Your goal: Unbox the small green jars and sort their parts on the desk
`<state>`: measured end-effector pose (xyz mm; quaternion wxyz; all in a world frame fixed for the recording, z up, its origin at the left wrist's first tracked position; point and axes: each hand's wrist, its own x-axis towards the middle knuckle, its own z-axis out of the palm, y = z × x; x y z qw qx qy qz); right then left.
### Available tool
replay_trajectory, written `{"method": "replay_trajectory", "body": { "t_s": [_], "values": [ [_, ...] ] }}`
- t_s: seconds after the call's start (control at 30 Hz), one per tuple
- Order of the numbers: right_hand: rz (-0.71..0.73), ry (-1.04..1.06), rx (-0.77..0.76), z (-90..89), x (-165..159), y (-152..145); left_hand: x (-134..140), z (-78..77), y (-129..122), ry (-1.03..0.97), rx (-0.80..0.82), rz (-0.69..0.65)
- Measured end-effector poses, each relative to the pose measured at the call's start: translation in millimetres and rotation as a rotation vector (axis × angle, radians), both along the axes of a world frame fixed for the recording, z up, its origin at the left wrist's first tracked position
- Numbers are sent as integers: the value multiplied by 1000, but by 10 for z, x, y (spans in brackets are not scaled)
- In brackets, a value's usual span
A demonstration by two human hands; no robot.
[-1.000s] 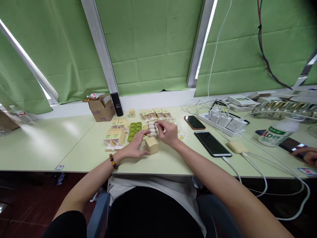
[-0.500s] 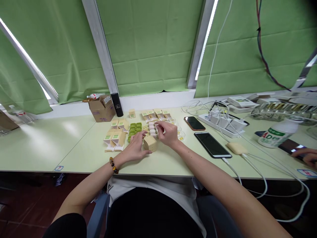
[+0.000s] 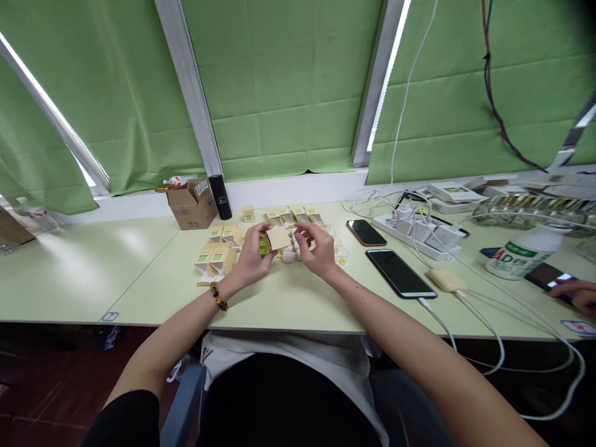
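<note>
My left hand point(image 3: 250, 257) grips a small cream cardboard box point(image 3: 278, 238) between its thumb and fingers, with a plain face of the box turned up. Close to the box's right side, my right hand point(image 3: 320, 251) has thumb and fingertips drawn together; whatever is in them is too small to name. Pale pinkish-white pieces point(image 3: 287, 256) lie just below the box. Small green containers point(image 3: 263, 244) show partly behind my left hand. Open cream boxes with green labels point(image 3: 218, 257) stand left of that hand, and more open boxes point(image 3: 294, 216) line up behind.
Clear plastic pieces point(image 3: 342, 254) lie right of my right hand. Further right are two phones point(image 3: 399, 273), a power strip point(image 3: 419, 234) with cables, and a white bottle point(image 3: 524, 251). A brown carton point(image 3: 192, 208) and black cylinder point(image 3: 220, 197) stand back left. Another person's hand point(image 3: 580, 295) holds a dark device.
The cream box has been raised off the table and tilted in my left hand, moving away from me. My right hand stays close by, its fingers slightly shifted.
</note>
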<state>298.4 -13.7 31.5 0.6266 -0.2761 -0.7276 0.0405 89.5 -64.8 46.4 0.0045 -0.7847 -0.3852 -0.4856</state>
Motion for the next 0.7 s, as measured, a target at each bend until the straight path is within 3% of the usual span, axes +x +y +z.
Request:
{"method": "replay_trajectory", "body": {
  "t_s": [0.17,0.33,0.7],
  "values": [
    [115,-58,-46,-29,-74,-77,66,-47,135,110,246,115],
    [70,-167,3,-100,-137,-106,72,-182,93,200,328,137],
    [31,-285,67,-100,-150,-162,-16,-259,99,281,418,176]
  ]
}}
